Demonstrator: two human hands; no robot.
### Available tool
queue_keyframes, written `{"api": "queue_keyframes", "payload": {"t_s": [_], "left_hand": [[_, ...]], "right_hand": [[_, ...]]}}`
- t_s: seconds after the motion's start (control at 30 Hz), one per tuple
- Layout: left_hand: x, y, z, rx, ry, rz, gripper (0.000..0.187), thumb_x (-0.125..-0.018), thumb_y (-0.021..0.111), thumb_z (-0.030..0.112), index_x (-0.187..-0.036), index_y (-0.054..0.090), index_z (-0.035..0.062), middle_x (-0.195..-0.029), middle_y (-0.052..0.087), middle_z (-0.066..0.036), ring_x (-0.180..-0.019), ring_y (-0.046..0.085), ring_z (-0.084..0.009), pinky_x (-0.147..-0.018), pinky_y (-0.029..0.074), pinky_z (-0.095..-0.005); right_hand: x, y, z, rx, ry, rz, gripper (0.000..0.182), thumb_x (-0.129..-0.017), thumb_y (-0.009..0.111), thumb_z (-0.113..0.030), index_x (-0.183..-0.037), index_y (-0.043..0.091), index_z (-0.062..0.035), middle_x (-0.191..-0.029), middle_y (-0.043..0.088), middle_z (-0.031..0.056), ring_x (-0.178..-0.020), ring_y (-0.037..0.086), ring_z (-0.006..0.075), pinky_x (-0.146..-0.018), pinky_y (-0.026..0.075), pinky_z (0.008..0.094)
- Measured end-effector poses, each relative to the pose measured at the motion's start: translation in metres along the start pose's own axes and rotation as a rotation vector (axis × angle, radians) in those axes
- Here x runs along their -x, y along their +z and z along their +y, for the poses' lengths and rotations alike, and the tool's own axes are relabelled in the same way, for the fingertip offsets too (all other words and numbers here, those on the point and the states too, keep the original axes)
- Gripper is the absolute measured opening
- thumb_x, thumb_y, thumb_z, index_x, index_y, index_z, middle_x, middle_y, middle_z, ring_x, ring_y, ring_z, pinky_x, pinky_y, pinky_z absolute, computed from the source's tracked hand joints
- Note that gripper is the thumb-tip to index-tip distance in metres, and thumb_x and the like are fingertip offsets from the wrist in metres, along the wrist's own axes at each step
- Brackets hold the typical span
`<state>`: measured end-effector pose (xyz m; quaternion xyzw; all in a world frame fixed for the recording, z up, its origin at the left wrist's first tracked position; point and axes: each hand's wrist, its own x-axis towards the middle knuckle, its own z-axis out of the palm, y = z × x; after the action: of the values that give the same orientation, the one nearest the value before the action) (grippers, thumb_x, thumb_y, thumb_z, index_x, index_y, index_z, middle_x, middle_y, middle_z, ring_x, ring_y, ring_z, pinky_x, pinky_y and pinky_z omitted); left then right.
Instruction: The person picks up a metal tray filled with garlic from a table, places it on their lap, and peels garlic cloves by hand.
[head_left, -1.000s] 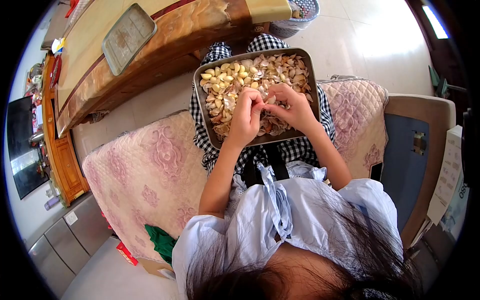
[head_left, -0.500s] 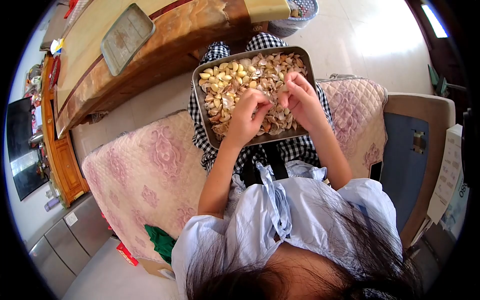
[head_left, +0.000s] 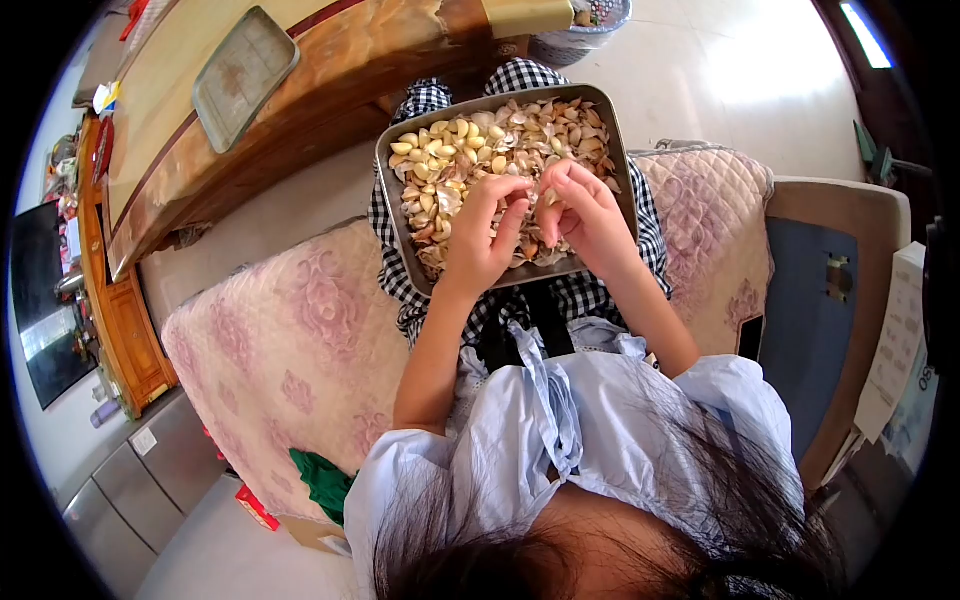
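Observation:
A metal tray (head_left: 388, 200) rests on my lap over checked trousers. Peeled yellowish garlic cloves (head_left: 440, 148) lie at its upper left, while unpeeled cloves and papery skins (head_left: 575, 128) cover much of the rest. My left hand (head_left: 487, 235) is over the tray's lower middle, fingertips pinched at something too small to name. Close on its right, my right hand (head_left: 583, 215) has curled fingers around a small pale piece, perhaps a clove or skin; which one I cannot make out. Both sets of fingertips nearly touch.
A stone-edged table (head_left: 330, 75) with an empty grey tray (head_left: 240, 85) stands at the upper left. Behind the lap tray is a patterned basket (head_left: 585, 42). A quilted seat cover (head_left: 290, 320) spreads on both sides, with a phone (head_left: 750, 337) at the right and green cloth (head_left: 322, 483) lower left.
My right hand has moved down and left, closer to my left hand, and its fingers now point inward. The view has shifted slightly.

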<state>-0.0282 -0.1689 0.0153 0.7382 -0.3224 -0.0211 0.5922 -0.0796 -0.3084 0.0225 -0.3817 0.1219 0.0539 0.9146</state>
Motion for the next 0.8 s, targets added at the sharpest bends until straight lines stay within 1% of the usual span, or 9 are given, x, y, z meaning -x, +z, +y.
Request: {"api": "queue_keyframes", "payload": {"t_s": [0.13, 0.23, 0.3, 0.33, 0.4, 0.5, 0.63, 0.73, 0.8], "left_hand": [[-0.002, -0.001, 0.005, 0.025, -0.021, -0.008, 0.015, -0.079, 0.057, 0.006, -0.092, 0.052, 0.0024, -0.084, 0.055, -0.009, -0.07, 0.053, -0.0184, -0.061, 0.042, -0.0253], [0.002, 0.003, 0.004, 0.15, -0.083, 0.011, 0.014, -0.078, 0.059, 0.007, -0.088, 0.051, 0.0029, -0.078, 0.054, -0.007, -0.066, 0.051, -0.0153, -0.057, 0.041, -0.0246], [0.001, 0.003, 0.005, 0.083, -0.167, -0.096, 0.011, -0.08, 0.057, 0.008, -0.084, 0.049, 0.0021, -0.072, 0.051, -0.008, -0.063, 0.05, -0.0197, -0.056, 0.041, -0.0285], [0.0, 0.003, 0.006, 0.083, -0.166, -0.095, 0.011, -0.08, 0.057, 0.008, -0.084, 0.049, 0.0021, -0.072, 0.051, -0.008, -0.063, 0.05, -0.0197, -0.056, 0.041, -0.0285], [-0.002, 0.005, 0.007, -0.024, -0.141, -0.118, 0.011, -0.083, 0.053, 0.011, -0.082, 0.049, 0.0009, -0.07, 0.049, -0.011, -0.062, 0.049, -0.026, -0.057, 0.04, -0.0325], [-0.003, 0.007, 0.01, -0.067, -0.14, -0.087, 0.014, -0.086, 0.048, 0.013, -0.08, 0.048, 0.0, -0.07, 0.048, -0.014, -0.064, 0.049, -0.0306, -0.059, 0.04, -0.0347], [-0.003, 0.007, 0.018, -0.077, -0.162, -0.075, 0.015, -0.087, 0.045, 0.013, -0.081, 0.048, -0.0001, -0.07, 0.049, -0.014, -0.064, 0.05, -0.0307, -0.059, 0.04, -0.0348], [-0.003, 0.006, 0.023, -0.081, -0.172, -0.059, 0.012, -0.087, 0.046, 0.01, -0.081, 0.048, 0.0001, -0.07, 0.05, -0.013, -0.061, 0.05, -0.0274, -0.057, 0.041, -0.0326], [-0.004, 0.005, 0.026, -0.051, -0.131, 0.02, 0.009, -0.086, 0.047, 0.008, -0.081, 0.048, 0.0004, -0.07, 0.051, -0.011, -0.058, 0.05, -0.0225, -0.054, 0.041, -0.0294]], "right_hand": [[0.001, 0.005, 0.002, 0.066, -0.001, 0.015, 0.017, -0.088, 0.048, -0.021, -0.085, 0.046, -0.0042, -0.06, 0.054, 0.0055, -0.048, 0.054, 0.0121, -0.046, 0.04, 0.0189], [-0.001, 0.007, 0.005, 0.094, -0.036, 0.075, 0.016, -0.087, 0.049, -0.019, -0.083, 0.045, -0.0038, -0.062, 0.055, 0.0051, -0.048, 0.054, 0.0112, -0.046, 0.04, 0.0181], [-0.002, 0.006, 0.006, 0.146, -0.078, 0.046, 0.016, -0.088, 0.049, -0.017, -0.08, 0.045, -0.0034, -0.063, 0.055, 0.0051, -0.048, 0.054, 0.0107, -0.045, 0.04, 0.0178], [-0.002, 0.005, 0.007, 0.146, -0.079, 0.046, 0.016, -0.088, 0.049, -0.017, -0.08, 0.045, -0.0034, -0.063, 0.055, 0.0051, -0.048, 0.054, 0.0107, -0.045, 0.04, 0.0178], [-0.003, 0.004, 0.008, 0.245, -0.152, 0.062, 0.017, -0.088, 0.048, -0.017, -0.079, 0.044, -0.0027, -0.062, 0.055, 0.0052, -0.046, 0.053, 0.0105, -0.042, 0.039, 0.0182], [-0.001, 0.003, 0.007, 0.302, -0.157, 0.08, 0.018, -0.088, 0.048, -0.016, -0.077, 0.043, -0.0022, -0.06, 0.054, 0.0054, -0.044, 0.053, 0.0106, -0.04, 0.039, 0.0191], [-0.001, 0.008, 0.002, 0.311, -0.149, 0.074, 0.019, -0.088, 0.048, -0.016, -0.077, 0.042, -0.0024, -0.058, 0.053, 0.0052, -0.043, 0.052, 0.0106, -0.039, 0.039, 0.0193], [-0.001, 0.012, 0.0, 0.266, -0.161, 0.047, 0.019, -0.089, 0.046, -0.018, -0.078, 0.043, -0.0033, -0.057, 0.051, 0.0051, -0.043, 0.052, 0.0111, -0.039, 0.039, 0.0189], [-0.001, 0.015, -0.001, 0.077, -0.109, 0.02, 0.02, -0.089, 0.045, -0.02, -0.079, 0.043, -0.004, -0.055, 0.05, 0.0046, -0.043, 0.052, 0.0116, -0.04, 0.039, 0.019]]}}
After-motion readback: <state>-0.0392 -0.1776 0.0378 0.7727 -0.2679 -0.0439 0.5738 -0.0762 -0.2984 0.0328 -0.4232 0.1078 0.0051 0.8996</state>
